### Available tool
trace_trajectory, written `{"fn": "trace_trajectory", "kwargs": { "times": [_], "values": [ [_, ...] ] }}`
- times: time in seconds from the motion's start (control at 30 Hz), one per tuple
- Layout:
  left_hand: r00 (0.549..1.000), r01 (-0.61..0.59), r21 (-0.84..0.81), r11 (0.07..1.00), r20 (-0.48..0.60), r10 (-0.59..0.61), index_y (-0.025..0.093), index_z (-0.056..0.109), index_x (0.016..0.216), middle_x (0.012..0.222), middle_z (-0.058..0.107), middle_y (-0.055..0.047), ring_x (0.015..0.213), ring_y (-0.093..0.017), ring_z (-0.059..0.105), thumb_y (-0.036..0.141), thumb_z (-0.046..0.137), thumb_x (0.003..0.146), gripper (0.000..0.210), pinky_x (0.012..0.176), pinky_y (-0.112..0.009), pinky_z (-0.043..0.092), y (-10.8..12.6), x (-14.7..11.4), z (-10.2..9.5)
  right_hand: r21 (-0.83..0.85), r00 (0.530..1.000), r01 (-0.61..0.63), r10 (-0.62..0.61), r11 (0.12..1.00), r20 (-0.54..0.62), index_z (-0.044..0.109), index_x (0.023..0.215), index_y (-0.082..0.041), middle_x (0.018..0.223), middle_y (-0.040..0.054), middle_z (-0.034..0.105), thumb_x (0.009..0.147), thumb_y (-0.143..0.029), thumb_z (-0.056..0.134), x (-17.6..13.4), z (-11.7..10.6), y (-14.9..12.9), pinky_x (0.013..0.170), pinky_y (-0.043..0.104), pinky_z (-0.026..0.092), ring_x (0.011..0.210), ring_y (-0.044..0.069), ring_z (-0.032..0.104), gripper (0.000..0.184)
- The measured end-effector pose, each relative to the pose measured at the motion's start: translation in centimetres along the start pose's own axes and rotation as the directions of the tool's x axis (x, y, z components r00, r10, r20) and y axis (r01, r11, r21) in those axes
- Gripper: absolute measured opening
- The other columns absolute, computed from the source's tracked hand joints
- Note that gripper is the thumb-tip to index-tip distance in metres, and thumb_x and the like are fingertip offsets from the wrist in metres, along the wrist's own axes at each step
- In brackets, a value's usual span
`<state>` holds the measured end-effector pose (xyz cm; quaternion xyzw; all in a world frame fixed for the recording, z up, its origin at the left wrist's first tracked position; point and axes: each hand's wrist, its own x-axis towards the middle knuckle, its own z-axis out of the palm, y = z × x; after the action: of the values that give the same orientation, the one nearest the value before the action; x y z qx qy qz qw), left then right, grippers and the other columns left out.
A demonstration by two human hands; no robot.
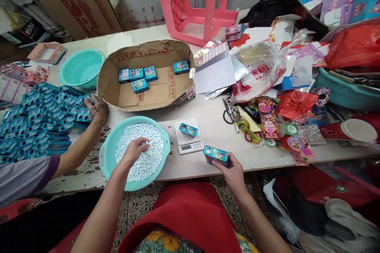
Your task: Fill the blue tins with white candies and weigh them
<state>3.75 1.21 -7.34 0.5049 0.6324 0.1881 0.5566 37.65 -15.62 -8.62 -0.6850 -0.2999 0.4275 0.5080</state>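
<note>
My left hand hovers over a turquoise basin filled with small white candies. Its fingers are curled together, and whatever they pinch is too small to make out. In my right hand is a small blue candy box, held near the table's front edge with its printed face up; something white shows at its left end. Between my hands stands a white digital scale, with another blue candy box lying on its plate.
A low cardboard box holds several blue boxes. At left, a co-worker's hand touches a large pile of blue boxes. Behind are another turquoise basin and a pink stool. Scissors and packaging clutter the right.
</note>
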Motion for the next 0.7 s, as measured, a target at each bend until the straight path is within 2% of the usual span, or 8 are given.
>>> {"fn": "trace_trajectory", "kwargs": {
  "times": [0.13, 0.27, 0.33, 0.43, 0.5, 0.57, 0.63, 0.7],
  "values": [
    [0.999, -0.044, 0.095, 0.994, -0.025, 0.047, 0.016, 0.063, 0.087, 0.061, 0.056, 0.001, 0.060, -0.016, 0.056, 0.044, 0.065, 0.064, 0.037, 0.061, -0.027, 0.044, -0.7, -0.1, 0.1, -0.020, 0.999, 0.021, -0.021, 1.000, 0.027, 0.058, 0.092, -0.020, 0.088, 0.0014, 0.065, 0.065, -0.036, 0.077, -0.1, 0.3, -0.1, 0.077, 0.032, 0.045, 0.083, 0.020, 0.057, 0.037],
    [0.995, -0.077, 0.322, 0.943, -0.034, 0.093, 0.017, 0.063, 0.090, 0.061, 0.057, 0.000, 0.060, -0.018, 0.057, 0.038, 0.055, 0.071, 0.029, 0.061, -0.028, 0.043, -0.7, 0.0, 0.1, -0.027, 0.998, 0.039, -0.038, 0.999, 0.041, 0.058, 0.092, -0.020, 0.086, 0.0011, 0.064, 0.065, -0.035, 0.077, -0.2, 0.5, -0.1, 0.075, 0.031, 0.045, 0.081, 0.019, 0.056, 0.037],
    [0.993, -0.093, 0.459, 0.884, -0.028, 0.119, 0.019, 0.064, 0.093, 0.072, 0.062, -0.003, 0.069, -0.020, 0.060, 0.032, 0.052, 0.074, 0.027, 0.066, -0.030, 0.044, -0.6, -0.3, -0.1, -0.016, 0.998, 0.040, -0.040, 0.999, 0.039, 0.058, 0.092, -0.020, 0.085, 0.0006, 0.064, 0.065, -0.034, 0.077, -0.3, 0.5, 0.0, 0.075, 0.031, 0.045, 0.080, 0.019, 0.056, 0.036],
    [0.969, -0.173, 0.647, 0.743, -0.021, 0.245, 0.021, 0.064, 0.098, 0.102, 0.063, -0.008, 0.095, -0.026, 0.058, 0.025, 0.052, 0.074, 0.027, 0.080, -0.035, 0.043, -0.1, -0.9, 0.0, 0.023, 0.999, 0.028, -0.029, 0.999, 0.039, 0.058, 0.091, -0.021, 0.085, 0.0000, 0.064, 0.063, -0.033, 0.079, -0.4, 0.6, -0.2, 0.074, 0.030, 0.046, 0.079, 0.018, 0.057, 0.037],
    [0.936, -0.257, 0.681, 0.686, -0.001, 0.352, 0.022, 0.062, 0.106, 0.114, 0.058, -0.009, 0.106, -0.027, 0.053, 0.026, 0.051, 0.078, 0.030, 0.087, -0.038, 0.042, 1.0, -1.0, 1.0, 0.068, 0.999, 0.010, -0.012, 0.998, 0.039, 0.059, 0.092, -0.021, 0.084, -0.0004, 0.065, 0.061, -0.032, 0.080, -0.6, 0.6, -0.4, 0.074, 0.031, 0.047, 0.079, 0.019, 0.058, 0.038],
    [0.886, -0.383, 0.647, 0.659, 0.055, 0.461, 0.022, 0.056, 0.115, 0.120, 0.054, -0.009, 0.111, -0.026, 0.049, 0.026, 0.050, 0.081, 0.035, 0.092, -0.040, 0.041, 2.7, -0.7, 3.2, 0.116, 0.999, -0.005, 0.000, 0.993, 0.037, 0.060, 0.092, -0.022, 0.084, -0.0005, 0.066, 0.059, -0.032, 0.081, -0.7, 0.5, -0.6, 0.074, 0.032, 0.048, 0.078, 0.020, 0.060, 0.041],
    [0.807, -0.536, 0.602, 0.593, 0.156, 0.570, 0.023, 0.049, 0.124, 0.126, 0.050, -0.009, 0.117, -0.025, 0.045, 0.023, 0.053, 0.080, 0.044, 0.098, -0.041, 0.037, 4.6, 0.3, 6.3, 0.173, 0.999, -0.018, 0.012, 0.985, 0.034, 0.061, 0.094, -0.023, 0.087, 0.0002, 0.067, 0.055, -0.030, 0.083, -0.8, 0.4, -0.8, 0.075, 0.034, 0.050, 0.080, 0.021, 0.061, 0.045],
    [0.723, -0.655, 0.575, 0.489, 0.289, 0.628, 0.024, 0.045, 0.128, 0.132, 0.046, -0.009, 0.123, -0.025, 0.039, 0.020, 0.057, 0.078, 0.052, 0.102, -0.042, 0.034, 6.4, 1.7, 9.8, 0.256, 0.999, -0.034, 0.025, 0.966, 0.040, 0.062, 0.098, -0.024, 0.092, 0.0021, 0.068, 0.053, -0.030, 0.085, -0.7, 0.2, -1.0, 0.077, 0.037, 0.050, 0.083, 0.023, 0.063, 0.051]
  ]
}}
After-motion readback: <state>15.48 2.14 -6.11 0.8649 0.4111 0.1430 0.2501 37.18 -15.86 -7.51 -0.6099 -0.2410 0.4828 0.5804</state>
